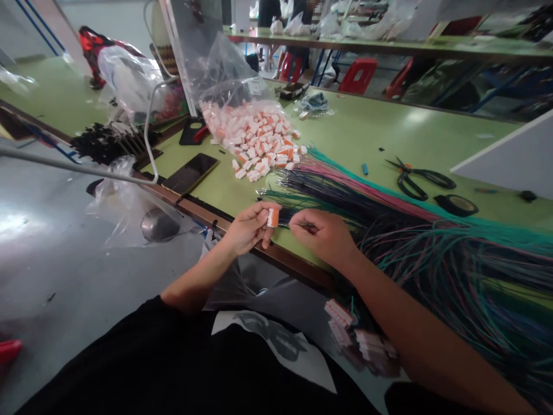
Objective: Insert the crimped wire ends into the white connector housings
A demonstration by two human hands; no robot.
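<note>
My left hand (253, 227) pinches a small white and orange plug connector (273, 217) between thumb and fingers, above the table's front edge. Just right of it, my right hand (322, 235) is closed in a pinch on a thin wire (284, 225), whose end points at the connector; the fingers hide most of it. Behind the hands lie long bundles of dark, pink and green wires (345, 193), their bare tips toward the left. A heap of similar white and orange connectors (263, 135) spills from a clear plastic bag (228, 75).
Black-handled scissors (425, 177) and a roll of black tape (455, 204) lie at the right. A dark phone (191, 174) rests near the left edge, by a bent metal rod (149, 127). Assembled connectors (363, 340) hang below my right forearm. People stand farther back.
</note>
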